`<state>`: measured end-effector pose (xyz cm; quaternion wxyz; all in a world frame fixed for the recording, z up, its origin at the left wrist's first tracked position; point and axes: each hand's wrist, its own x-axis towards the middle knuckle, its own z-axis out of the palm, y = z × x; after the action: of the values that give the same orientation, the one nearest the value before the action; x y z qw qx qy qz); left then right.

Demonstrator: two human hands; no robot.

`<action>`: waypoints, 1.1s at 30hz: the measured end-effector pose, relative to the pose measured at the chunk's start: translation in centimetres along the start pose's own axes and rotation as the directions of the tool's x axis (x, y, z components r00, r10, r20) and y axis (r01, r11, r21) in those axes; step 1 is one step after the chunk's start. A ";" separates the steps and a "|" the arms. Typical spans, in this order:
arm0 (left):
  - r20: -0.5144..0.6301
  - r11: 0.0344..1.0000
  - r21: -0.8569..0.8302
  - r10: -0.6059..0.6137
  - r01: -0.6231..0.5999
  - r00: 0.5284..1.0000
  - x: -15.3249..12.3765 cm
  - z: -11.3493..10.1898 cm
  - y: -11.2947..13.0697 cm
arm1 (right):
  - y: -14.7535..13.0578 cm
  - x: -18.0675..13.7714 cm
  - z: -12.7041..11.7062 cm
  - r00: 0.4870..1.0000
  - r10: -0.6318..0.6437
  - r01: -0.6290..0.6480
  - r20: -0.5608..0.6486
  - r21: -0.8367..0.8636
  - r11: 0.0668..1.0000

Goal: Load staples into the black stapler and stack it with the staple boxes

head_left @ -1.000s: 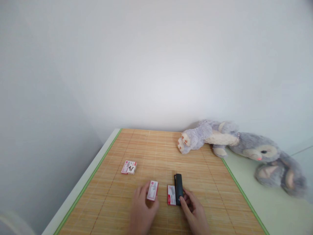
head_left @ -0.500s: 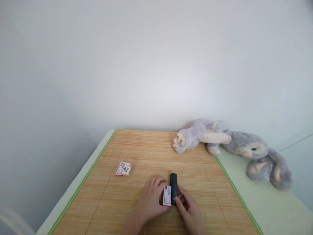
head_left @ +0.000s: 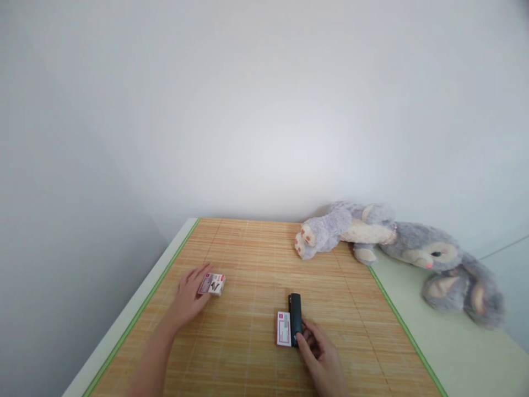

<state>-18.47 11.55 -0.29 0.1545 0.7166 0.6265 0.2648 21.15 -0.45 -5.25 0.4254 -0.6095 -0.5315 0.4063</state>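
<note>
A black stapler lies lengthwise on the bamboo mat, pointing away from me. My right hand grips its near end, thumb on the left and curled fingers at the right side. Against the stapler's left side rests a small white-and-red staple box, with no hand on it. Farther left is a second small staple box, with a dark stapler picture on it. Around that box my left hand is spread, fingers along its far left side and thumb near its front edge; whether they press on it is hard to see.
The bamboo mat with green edging covers most of the pale table. A grey plush rabbit lies across the back right, partly on the mat. A white wall stands behind the table.
My left hand has let go of the staple box beside the stapler and moved left to the other box. My right hand stays on the stapler. The view has shifted slightly.
</note>
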 end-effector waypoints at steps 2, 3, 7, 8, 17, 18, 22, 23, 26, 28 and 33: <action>0.024 1.000 0.021 -0.019 0.018 1.000 0.3 -0.3 -1.6 | 0.1 0.0 0.0 1.000 -0.006 0.006 0.004 0.001 1.000; 0.031 0.999 0.030 -0.027 0.026 0.999 0.2 -0.4 -2.2 | 0.2 0.0 0.0 1.000 -0.010 0.010 0.005 0.001 1.000; -0.009 0.996 0.056 -0.064 0.065 0.998 -1.3 -1.2 -3.4 | 0.6 0.0 0.1 1.000 -0.012 0.012 0.011 0.010 1.000; -0.031 0.997 0.048 -0.064 0.065 0.997 -1.9 -1.1 -2.9 | 0.6 0.0 0.1 1.000 -0.009 0.009 0.007 0.014 1.000; 0.239 0.917 -0.355 0.279 -0.184 0.930 -5.1 6.8 15.4 | -0.4 0.1 0.0 1.000 -0.025 0.025 -0.002 -0.010 1.000; 0.271 0.909 -0.375 0.294 -0.181 0.917 -5.1 7.4 16.5 | -0.5 0.1 -0.1 0.999 -0.033 0.033 -0.002 -0.013 0.999; 0.338 0.904 -0.387 0.322 -0.182 0.884 -4.5 8.2 17.3 | -0.5 0.2 -0.1 0.999 -0.041 0.041 -0.008 -0.013 0.999; 0.350 0.903 -0.388 0.329 -0.184 0.877 -4.4 8.2 17.1 | -0.5 0.2 -0.1 0.999 -0.040 0.039 -0.011 -0.007 0.999; 0.386 0.901 -0.392 0.346 -0.187 0.855 -4.0 8.4 17.1 | -0.7 0.3 -0.1 0.999 -0.052 0.052 -0.013 0.006 0.999; 0.399 0.905 -0.385 0.338 -0.179 0.852 -4.0 8.7 17.2 | -0.9 0.3 -0.2 0.997 -0.069 0.069 -0.015 0.010 0.998; 0.257 0.923 -0.365 0.223 -0.119 0.940 -3.8 8.1 14.9 | -0.5 0.1 -0.3 0.999 -0.037 0.038 -0.029 0.057 0.998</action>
<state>-2.00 6.22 0.68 0.3449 0.7622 0.4749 0.2732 21.28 -0.39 -4.71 0.4576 -0.5927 -0.5249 0.4047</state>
